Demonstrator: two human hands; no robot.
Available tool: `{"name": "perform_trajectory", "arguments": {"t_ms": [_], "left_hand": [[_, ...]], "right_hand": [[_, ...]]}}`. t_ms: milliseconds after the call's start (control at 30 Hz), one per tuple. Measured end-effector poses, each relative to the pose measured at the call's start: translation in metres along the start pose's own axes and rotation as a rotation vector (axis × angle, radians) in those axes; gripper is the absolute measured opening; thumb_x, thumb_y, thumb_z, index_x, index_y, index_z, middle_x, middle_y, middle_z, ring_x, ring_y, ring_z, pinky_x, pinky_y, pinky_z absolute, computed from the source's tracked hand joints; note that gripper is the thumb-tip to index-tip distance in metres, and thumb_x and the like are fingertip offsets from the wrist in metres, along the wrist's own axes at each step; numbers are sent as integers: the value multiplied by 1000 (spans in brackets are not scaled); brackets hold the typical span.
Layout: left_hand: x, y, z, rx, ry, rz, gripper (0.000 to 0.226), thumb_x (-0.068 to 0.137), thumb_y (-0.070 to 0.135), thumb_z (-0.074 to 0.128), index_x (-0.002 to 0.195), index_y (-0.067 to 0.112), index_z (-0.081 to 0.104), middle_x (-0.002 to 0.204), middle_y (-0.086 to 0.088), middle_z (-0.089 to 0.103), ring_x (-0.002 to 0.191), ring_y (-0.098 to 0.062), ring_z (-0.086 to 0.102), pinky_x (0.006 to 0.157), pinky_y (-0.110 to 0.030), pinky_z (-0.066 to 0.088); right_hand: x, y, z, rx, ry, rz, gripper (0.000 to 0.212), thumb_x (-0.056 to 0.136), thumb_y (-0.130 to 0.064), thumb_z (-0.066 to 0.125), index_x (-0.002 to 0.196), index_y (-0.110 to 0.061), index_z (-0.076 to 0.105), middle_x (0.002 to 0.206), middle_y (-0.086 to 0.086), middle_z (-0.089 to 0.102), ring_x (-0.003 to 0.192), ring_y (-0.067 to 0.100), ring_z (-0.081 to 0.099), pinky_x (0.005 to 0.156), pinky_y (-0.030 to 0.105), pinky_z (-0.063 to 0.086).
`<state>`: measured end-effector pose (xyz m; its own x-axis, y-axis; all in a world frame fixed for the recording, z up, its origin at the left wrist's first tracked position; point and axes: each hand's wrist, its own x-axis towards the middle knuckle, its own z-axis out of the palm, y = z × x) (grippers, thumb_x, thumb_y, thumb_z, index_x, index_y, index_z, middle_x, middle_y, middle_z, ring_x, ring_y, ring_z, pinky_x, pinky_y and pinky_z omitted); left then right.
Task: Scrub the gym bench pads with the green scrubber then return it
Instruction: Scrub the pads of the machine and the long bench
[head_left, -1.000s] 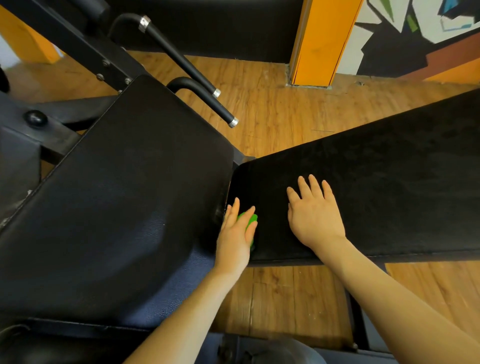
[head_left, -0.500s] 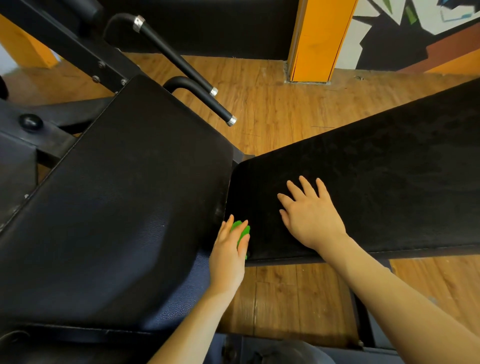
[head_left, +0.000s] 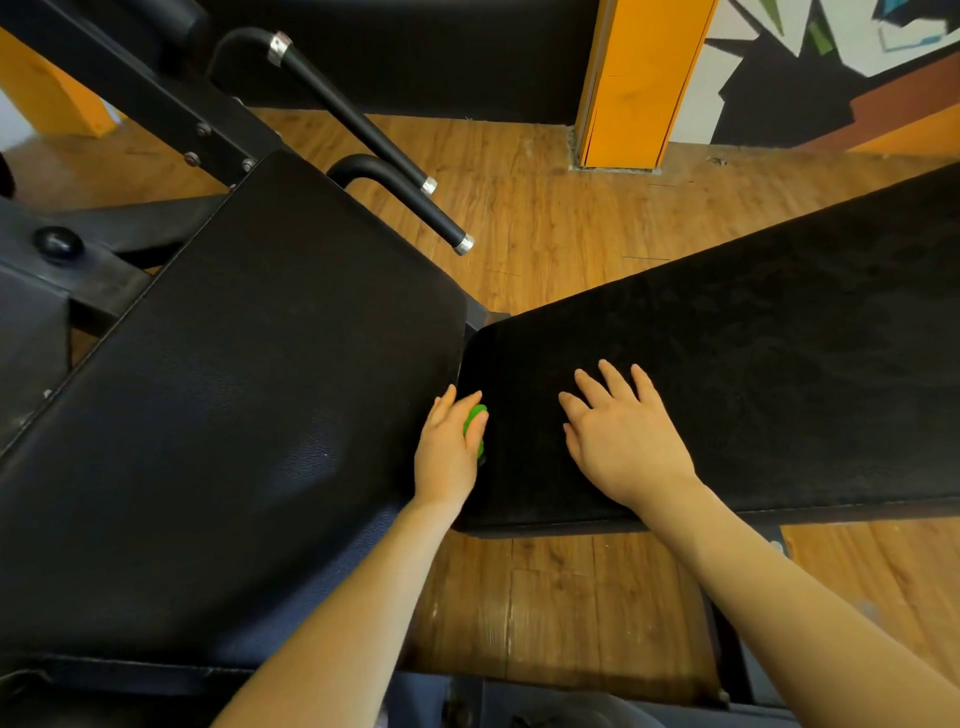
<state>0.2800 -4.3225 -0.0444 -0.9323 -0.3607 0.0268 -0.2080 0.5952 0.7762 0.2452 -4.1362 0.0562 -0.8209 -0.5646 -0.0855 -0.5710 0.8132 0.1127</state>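
Two black bench pads meet in the middle of the head view: a smooth pad (head_left: 218, 415) on the left and a rougher long pad (head_left: 753, 374) running to the right. My left hand (head_left: 448, 452) holds the green scrubber (head_left: 475, 421) against the left end of the right pad, by the gap between the pads. Most of the scrubber is hidden under my fingers. My right hand (head_left: 623, 436) lies flat on the right pad, fingers spread, a little to the right of the scrubber.
Two black handle bars (head_left: 400, 187) with silver ends stick out behind the left pad. The black machine frame (head_left: 78, 270) is at the left. An orange pillar (head_left: 639, 83) stands on the wooden floor (head_left: 561, 228) at the back.
My left hand slid the scrubber toward the near edge of the right pad, then back up along the pad's left end. My right hand stayed flat in nearly the same place.
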Motion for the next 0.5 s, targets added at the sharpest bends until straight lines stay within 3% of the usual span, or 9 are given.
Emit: {"name": "perform_trajectory", "arguments": {"t_ms": [167, 267, 400, 500], "left_hand": [[-24, -2, -2, 10, -4, 20, 39, 102, 27, 46, 141, 28, 50, 154, 4, 34, 136, -14, 40, 101, -19, 31], [-38, -8, -5, 2, -12, 42, 39, 101, 25, 48, 140, 28, 50, 154, 5, 34, 135, -12, 41, 103, -21, 36], [-58, -12, -7, -75, 4, 45, 38, 100, 23, 51, 137, 26, 52, 152, 5, 36, 134, -2, 35, 92, -1, 33], [-67, -12, -5, -156, 23, 9, 38, 99, 22, 51, 137, 25, 53, 152, 6, 36, 133, -2, 38, 86, -1, 40]], "right_hand": [[0, 0, 1, 8, 21, 1, 48, 105, -35, 27, 149, -19, 38, 159, 10, 28, 149, 33, 15, 120, 52, 7], [0, 0, 2, 3, 24, -3, 47, 105, -34, 29, 148, -18, 40, 158, 12, 30, 149, 34, 17, 120, 53, 9], [-1, 1, 3, -2, 29, 0, 48, 105, -35, 29, 148, -18, 40, 158, 11, 31, 148, 34, 18, 120, 53, 10], [0, -1, 3, -6, 30, 3, 48, 105, -35, 30, 148, -18, 40, 158, 11, 31, 148, 34, 18, 120, 52, 10]]}}
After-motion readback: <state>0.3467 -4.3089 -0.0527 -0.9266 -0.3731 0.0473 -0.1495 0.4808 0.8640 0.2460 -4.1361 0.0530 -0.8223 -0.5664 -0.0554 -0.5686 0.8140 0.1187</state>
